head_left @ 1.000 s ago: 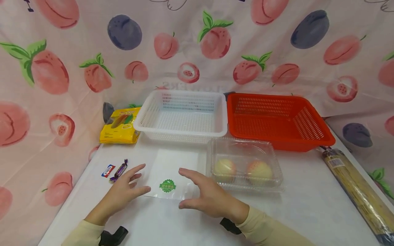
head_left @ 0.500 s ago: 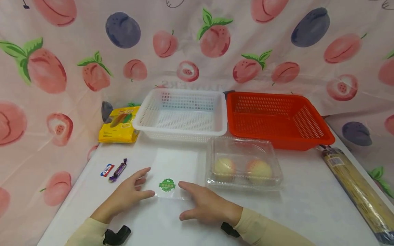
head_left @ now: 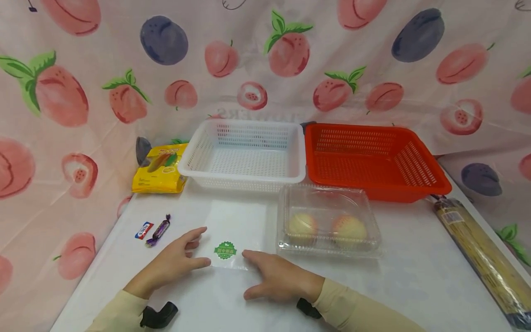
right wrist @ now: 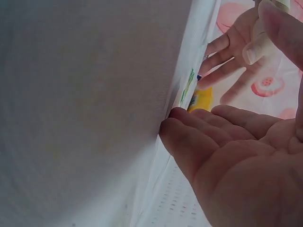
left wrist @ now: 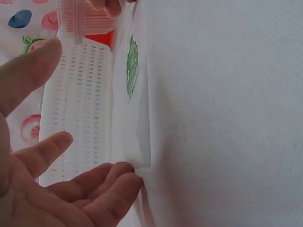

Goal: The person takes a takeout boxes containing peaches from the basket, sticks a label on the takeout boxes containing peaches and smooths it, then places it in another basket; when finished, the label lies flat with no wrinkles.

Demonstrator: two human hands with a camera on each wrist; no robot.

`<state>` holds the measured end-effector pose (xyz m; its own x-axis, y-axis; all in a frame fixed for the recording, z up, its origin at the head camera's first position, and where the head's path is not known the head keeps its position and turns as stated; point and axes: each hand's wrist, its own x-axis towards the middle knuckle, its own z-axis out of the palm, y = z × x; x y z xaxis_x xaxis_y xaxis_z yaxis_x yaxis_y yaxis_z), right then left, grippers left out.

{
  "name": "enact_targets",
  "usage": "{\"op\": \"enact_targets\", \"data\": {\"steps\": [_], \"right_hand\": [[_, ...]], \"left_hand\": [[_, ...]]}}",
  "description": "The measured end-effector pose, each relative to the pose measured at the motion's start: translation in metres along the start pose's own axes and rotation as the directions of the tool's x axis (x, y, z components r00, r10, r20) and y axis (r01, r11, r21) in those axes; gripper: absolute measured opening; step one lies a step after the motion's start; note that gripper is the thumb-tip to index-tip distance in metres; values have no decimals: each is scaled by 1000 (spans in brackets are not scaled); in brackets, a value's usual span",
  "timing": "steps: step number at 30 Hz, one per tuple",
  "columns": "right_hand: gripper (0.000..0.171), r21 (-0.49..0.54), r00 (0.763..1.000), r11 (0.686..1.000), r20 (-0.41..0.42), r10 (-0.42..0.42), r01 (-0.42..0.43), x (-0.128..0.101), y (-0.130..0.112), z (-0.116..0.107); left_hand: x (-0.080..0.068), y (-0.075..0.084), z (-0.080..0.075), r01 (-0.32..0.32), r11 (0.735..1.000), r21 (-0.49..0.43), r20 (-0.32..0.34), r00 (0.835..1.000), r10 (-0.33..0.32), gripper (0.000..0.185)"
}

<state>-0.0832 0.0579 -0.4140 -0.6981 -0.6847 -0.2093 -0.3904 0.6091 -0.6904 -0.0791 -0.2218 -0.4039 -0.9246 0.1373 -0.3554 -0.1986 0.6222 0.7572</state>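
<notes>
- Because only fingertips meet the clear plastic bag (head_left: 236,235), which lies flat on the white table (head_left: 415,286) before the baskets, its thin film could slide or crumple if pressed unevenly.
- The left hand (head_left: 174,265) and right hand (head_left: 275,276) are laid at the bag's near corners, fingers straight; nothing is clasped.
- The clear clamshell box (head_left: 329,221), just beside the bag, could be knocked; two peach-like fruits are seen inside.
- The white basket (head_left: 244,154) and red basket (head_left: 373,159) appear to hold nothing, though far corners are hard to judge.
</notes>
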Motion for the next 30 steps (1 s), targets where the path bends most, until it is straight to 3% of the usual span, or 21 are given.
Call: {"op": "enact_targets", "data": {"steps": [8, 20, 26, 30], "right_hand": [[83, -14, 1000, 1000, -4, -19, 19, -1, 1, 0], [83, -20, 999, 999, -9, -33, 32, 1, 4, 2], [83, -17, 1000, 1000, -6, -17, 17, 1, 3, 0], [84, -22, 1000, 1000, -5, -17, 17, 1, 4, 1]], "left_hand": [[9, -7, 3, 22, 997, -78, -28, 999, -24, 84], [17, -7, 8, -55, 965, -256, -24, 998, 51, 80], [17, -3, 6, -59, 971, -231, -57, 997, 47, 79], [15, -1, 9, -58, 973, -224, -8, 998, 58, 69]]}}
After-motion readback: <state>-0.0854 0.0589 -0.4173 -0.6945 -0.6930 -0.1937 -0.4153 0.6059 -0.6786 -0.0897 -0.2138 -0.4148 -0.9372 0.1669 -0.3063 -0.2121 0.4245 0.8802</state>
